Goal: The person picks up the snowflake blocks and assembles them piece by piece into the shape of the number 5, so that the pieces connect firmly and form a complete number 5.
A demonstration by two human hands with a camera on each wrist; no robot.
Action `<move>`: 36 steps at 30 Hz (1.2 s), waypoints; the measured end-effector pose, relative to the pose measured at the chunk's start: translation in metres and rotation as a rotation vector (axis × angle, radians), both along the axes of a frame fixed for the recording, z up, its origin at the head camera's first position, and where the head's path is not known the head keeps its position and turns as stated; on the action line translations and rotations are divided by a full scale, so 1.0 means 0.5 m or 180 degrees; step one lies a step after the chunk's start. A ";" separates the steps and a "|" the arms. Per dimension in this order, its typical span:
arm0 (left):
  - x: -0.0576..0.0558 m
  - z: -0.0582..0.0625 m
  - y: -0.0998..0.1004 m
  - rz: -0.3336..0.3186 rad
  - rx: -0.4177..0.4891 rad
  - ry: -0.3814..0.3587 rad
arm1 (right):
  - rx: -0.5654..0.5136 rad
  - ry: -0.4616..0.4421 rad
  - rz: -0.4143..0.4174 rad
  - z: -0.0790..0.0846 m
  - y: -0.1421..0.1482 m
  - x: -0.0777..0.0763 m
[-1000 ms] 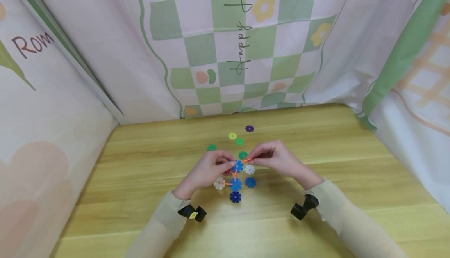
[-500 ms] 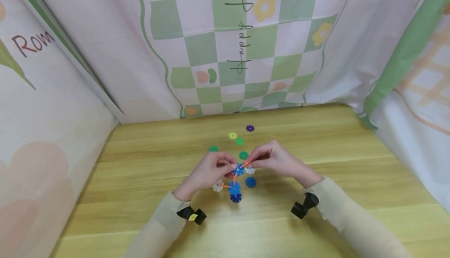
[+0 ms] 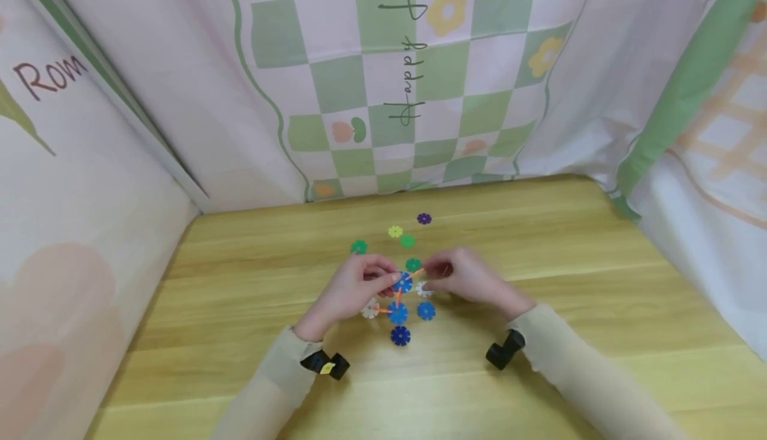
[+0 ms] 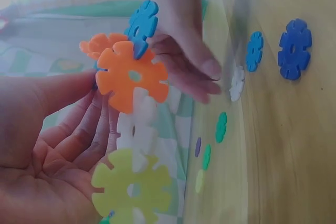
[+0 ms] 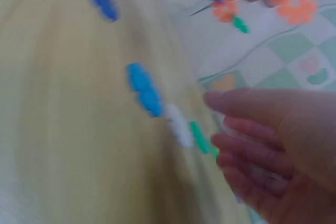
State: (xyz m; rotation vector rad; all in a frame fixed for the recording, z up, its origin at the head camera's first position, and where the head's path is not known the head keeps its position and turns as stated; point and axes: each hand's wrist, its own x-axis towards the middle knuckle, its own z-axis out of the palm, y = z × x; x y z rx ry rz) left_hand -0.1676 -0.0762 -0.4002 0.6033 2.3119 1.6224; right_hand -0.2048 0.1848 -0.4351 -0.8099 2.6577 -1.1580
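Between thumb and fingers my left hand [image 3: 358,285] pinches a cluster of interlocked notched plastic discs, held up off the table. Blue discs [image 3: 397,313] and orange discs [image 4: 123,69] show in it, along with a white disc and a yellow disc [image 4: 123,184]; part of the cluster lies behind the fingers. My right hand [image 3: 464,275] is just right of the cluster, fingers loosely bent and nothing between them in the right wrist view. Below its fingertips lies a loose white disc [image 4: 238,84], partly covered by the hand in the head view.
Loose discs lie on the wooden table [image 3: 240,253]: a blue one [image 3: 426,311], a dark blue one [image 3: 401,336], a green one [image 3: 413,264], a light green one [image 3: 407,241], a yellow one [image 3: 395,231] and a purple one [image 3: 424,218]. A printed curtain [image 3: 335,87] hangs behind.
My right hand has let go of the orange disc on the cluster and dropped toward the loose white disc. My left hand still holds the cluster, which has tilted slightly.
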 end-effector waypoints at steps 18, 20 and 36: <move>0.001 -0.003 -0.008 0.0093 -0.0019 -0.0006 | -0.0050 -0.0435 -0.0145 -0.007 -0.013 0.011; 0.000 -0.004 -0.009 0.0102 -0.0015 -0.0003 | -0.0221 -0.0528 -0.0159 0.000 -0.007 0.013; -0.002 -0.015 -0.014 0.0138 -0.0018 0.0048 | -0.1206 -0.0710 -0.0411 0.092 0.009 0.036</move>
